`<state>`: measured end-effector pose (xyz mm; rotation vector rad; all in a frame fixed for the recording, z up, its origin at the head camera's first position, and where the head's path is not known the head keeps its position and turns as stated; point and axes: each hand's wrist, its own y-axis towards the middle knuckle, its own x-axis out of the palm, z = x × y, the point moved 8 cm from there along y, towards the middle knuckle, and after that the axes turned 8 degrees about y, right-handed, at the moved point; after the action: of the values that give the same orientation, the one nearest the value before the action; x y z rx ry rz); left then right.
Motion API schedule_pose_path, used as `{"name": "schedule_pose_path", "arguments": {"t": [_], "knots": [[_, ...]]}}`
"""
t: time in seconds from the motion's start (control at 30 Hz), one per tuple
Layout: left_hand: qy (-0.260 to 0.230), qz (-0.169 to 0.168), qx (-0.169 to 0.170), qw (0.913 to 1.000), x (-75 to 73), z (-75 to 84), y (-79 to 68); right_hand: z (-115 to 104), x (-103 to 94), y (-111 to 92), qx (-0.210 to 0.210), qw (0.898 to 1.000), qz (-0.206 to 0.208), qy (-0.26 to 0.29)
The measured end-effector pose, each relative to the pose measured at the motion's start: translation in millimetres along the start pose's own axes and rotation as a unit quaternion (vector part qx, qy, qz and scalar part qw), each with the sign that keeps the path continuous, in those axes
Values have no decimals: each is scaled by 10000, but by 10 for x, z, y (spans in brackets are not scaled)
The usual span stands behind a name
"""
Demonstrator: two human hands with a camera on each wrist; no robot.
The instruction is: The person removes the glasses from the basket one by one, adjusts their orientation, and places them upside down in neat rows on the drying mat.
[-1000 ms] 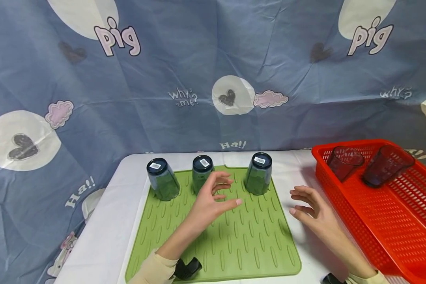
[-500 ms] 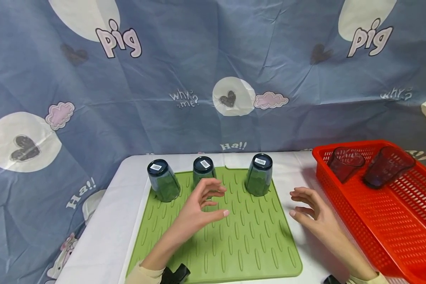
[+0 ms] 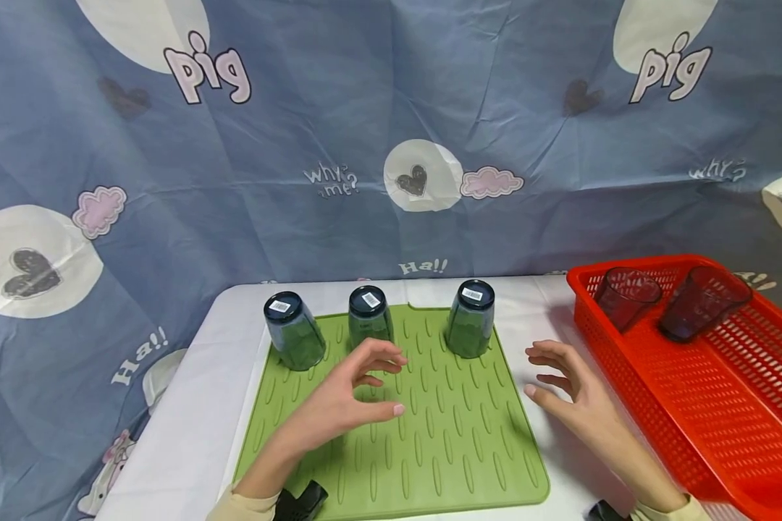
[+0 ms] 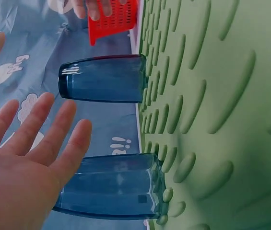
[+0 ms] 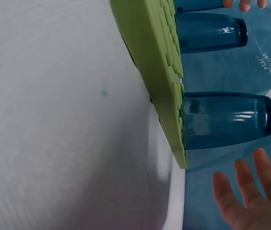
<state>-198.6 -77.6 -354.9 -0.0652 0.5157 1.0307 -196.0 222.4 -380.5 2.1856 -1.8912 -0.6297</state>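
Note:
Three blue drinking glasses stand upside down along the far edge of a green ridged mat [image 3: 443, 441]: a left glass [image 3: 295, 336], a middle glass [image 3: 369, 318] and a right glass [image 3: 471, 322]. My left hand [image 3: 339, 398] hovers above the mat in front of the middle glass, holding nothing, its fingers and thumb apart. Over the white cloth right of the mat, my right hand [image 3: 580, 391] is likewise free, fingers loosely bent. In the left wrist view, the left hand [image 4: 29, 163] hides part of the nearer glass [image 4: 113, 187].
A red perforated basket [image 3: 723, 405] stands on the right of the white-covered table [image 3: 176, 427]. Two glasses lean in its far end, a left one [image 3: 625, 297] and a right one [image 3: 700, 304]. A printed blue cloth [image 3: 339, 94] hangs behind the table.
My left hand has drawn back leftward and toward me over the mat. The right hand stays nearly in place. The glasses have not moved; the head view has shifted slightly.

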Motion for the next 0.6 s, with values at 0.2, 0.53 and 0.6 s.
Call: {"name": "schedule_pose_path", "arguments": {"t": [0.2,0.53,0.6], "knots": [[181,-63,-239,9995,28,-49,-25,-39,17,13,-73,9998,-138,-80],[-32,-61,-192,9998,-2,-98,-47,-200,90,-17,-111,9992,-394,-45],[-52,-91,-174,9998,-12,-102,-43,-244,114,-13,-166,9989,-445,-54]]}}
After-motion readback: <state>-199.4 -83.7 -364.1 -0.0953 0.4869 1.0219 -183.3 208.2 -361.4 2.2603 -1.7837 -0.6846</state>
